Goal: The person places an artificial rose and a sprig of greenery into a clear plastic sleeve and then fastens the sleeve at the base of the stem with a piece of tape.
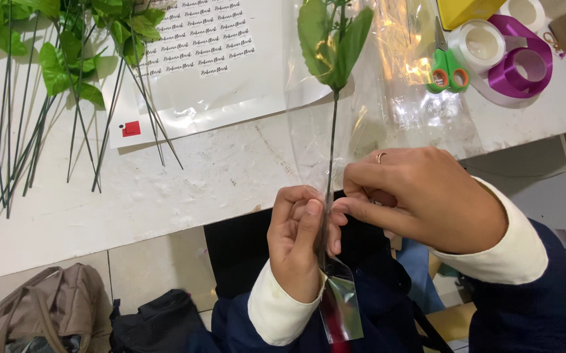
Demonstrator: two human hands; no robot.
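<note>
Both hands (pixel 361 216) around wrapped flower stem (pixel 330 163)

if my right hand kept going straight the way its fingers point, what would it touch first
Your right hand points leftward at the thin green stem in its clear plastic sleeve. Its fingertips already seem to pinch the sleeved stem, so that comes first, then your left hand right behind it.

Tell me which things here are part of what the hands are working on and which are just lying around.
In hand:
- left hand and right hand pinching the green stem
- clear plastic sleeve around the stem
- its leaves

Lying about:
- spare stems
- sticker sheet
- green-handled scissors
- purple ribbon roll
- white tape roll
- bags on the floor
</note>
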